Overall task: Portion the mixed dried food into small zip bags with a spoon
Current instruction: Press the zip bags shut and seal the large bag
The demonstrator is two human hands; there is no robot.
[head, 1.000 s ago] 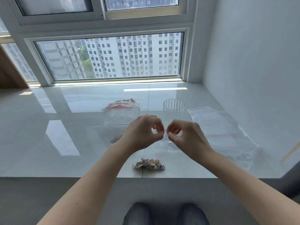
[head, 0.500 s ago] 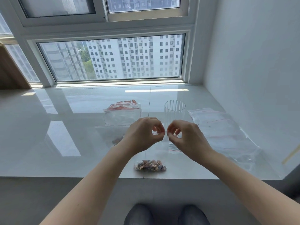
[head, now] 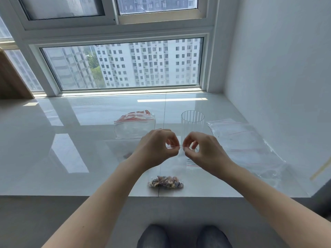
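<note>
A small clear zip bag (head: 172, 169) hangs between my hands, and the mixed dried food (head: 165, 182) in its bottom rests on the white sill near the front edge. My left hand (head: 157, 145) pinches the left end of the bag's red zip line with thumb and forefinger. My right hand (head: 204, 151) pinches the right end, so the fingertips nearly meet. No spoon is in sight.
Behind my hands stand a ribbed clear glass (head: 192, 120) and a pack of zip bags with red strips (head: 134, 125). More clear bags (head: 243, 142) lie spread at the right by the wall. Another flat clear bag (head: 120, 149) lies left of my left hand.
Both hands keep their pinch on the bag's top and have hardly moved. The view has tilted slightly.
</note>
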